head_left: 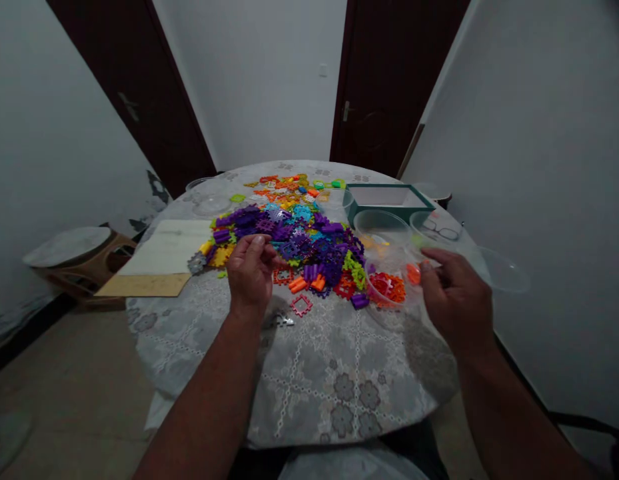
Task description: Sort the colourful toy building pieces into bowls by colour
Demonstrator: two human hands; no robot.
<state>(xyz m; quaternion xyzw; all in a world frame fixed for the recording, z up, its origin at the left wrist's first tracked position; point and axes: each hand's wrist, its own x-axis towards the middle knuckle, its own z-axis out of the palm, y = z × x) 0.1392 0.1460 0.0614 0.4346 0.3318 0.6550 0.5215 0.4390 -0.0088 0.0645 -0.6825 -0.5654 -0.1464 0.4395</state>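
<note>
A heap of interlocking plastic building pieces (294, 237), mostly purple with orange, yellow, green and blue ones, covers the middle of the round table (309, 380), which has a grey patterned cloth. My left hand (252, 273) hovers at the heap's near edge, fingers curled towards the thumb; whether they hold a piece is hidden. My right hand (456, 300) is beside a clear plastic bowl (384, 287) of red and orange pieces. An orange piece (413, 273) lies just off its fingertips. A pink square frame piece (302, 305) lies on the cloth in front of the heap.
A teal box (389, 202) and several clear bowls stand at the far right of the table, with glasses (446, 231) in one. A clear lid (502, 270) sits at the right edge. A pale board (164, 248) lies at the left, by a stool (74, 257).
</note>
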